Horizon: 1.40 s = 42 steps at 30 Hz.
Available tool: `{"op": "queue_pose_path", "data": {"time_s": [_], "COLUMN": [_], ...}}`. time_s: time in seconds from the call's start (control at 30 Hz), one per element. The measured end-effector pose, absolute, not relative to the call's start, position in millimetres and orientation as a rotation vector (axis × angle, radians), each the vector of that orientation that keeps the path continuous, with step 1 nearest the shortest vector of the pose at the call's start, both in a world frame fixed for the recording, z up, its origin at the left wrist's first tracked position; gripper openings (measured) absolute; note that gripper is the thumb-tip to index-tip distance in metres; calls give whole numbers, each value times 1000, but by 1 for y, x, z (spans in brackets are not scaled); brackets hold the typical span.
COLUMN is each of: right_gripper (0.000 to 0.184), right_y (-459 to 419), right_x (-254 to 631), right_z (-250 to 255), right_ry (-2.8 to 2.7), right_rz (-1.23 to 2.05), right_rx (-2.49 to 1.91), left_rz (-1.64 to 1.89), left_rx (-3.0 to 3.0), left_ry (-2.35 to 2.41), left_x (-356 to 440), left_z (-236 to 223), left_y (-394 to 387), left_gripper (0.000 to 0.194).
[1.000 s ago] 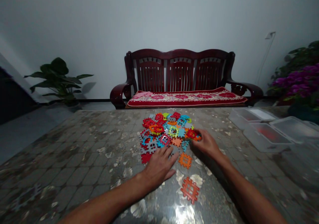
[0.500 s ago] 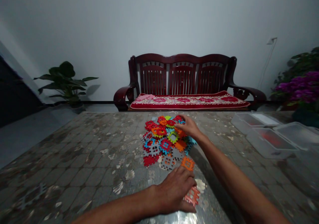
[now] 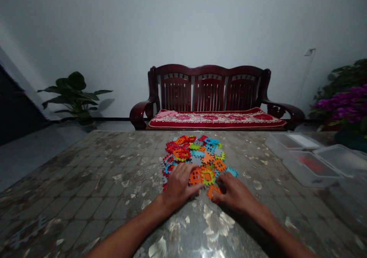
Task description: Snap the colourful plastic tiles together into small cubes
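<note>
Where the hands (image 3: 179,185) (image 3: 233,193) rest, plastic interlocking tiles (image 3: 195,154) heap beneath and ahead.

**Matt plastic on a glossy tabletop**

From my remote station, I read the puzzle tiles (image 3: 200,156) as matt plastic and the table covering (image 3: 86,173) as smooth, glossy sheeting. The bench (image 3: 176,93) looks like polished dark wood, its cushion (image 3: 215,121) cloth, the boxes (image 3: 311,168) clear plastic.

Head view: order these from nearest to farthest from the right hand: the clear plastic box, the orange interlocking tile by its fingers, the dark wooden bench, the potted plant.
Right hand:
1. Orange interlocking tile, just left of the hand.
2. Clear plastic box, off to the right.
3. Dark wooden bench, straight ahead.
4. Potted plant, far left.
</note>
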State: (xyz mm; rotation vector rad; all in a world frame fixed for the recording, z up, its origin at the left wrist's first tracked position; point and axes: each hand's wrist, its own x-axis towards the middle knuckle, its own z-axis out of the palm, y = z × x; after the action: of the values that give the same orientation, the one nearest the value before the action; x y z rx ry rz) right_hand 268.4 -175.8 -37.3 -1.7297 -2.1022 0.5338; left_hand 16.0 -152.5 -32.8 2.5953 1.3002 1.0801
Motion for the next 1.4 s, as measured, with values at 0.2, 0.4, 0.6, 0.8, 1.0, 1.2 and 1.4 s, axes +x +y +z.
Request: {"op": "queue_pose_path", "data": {"time_s": [0.2,0.4,0.6,0.8,1.0,1.2,1.4], "right_gripper": [22,29,15,28,48,46,35], "right_y": [-189,-180,-120,-45,11,20,-4], "right_x": [255,265,273,280,289,280,273], "right_z": [-34,-37,-32,-18,-41,-64,-71], "right_ry": [-2224,-2096,-1706,-1674,-1741,-1999,-2125], "right_rz": [480,752,991,737,337,335,253], "right_rx": [-1769,-1703,-1420,-1427,-1744,-1771,-1686], "left_rz": [1130,1077,1178,1103,923,741,742], "left_rx": [2458,2280,1871,1671,1816,1886,1910], "left_ry": [1673,1680,1902,1902,1825,1867,1803], "left_x": [7,-5,-39,-59,-56,-55,-56], "left_z": [-9,-19,-38,-63,-80,-78,-75], "left_y": [-109,-79,-58,-45,-48,-49,-49], "left_gripper": [41,50,48,51,56,61,59]}}
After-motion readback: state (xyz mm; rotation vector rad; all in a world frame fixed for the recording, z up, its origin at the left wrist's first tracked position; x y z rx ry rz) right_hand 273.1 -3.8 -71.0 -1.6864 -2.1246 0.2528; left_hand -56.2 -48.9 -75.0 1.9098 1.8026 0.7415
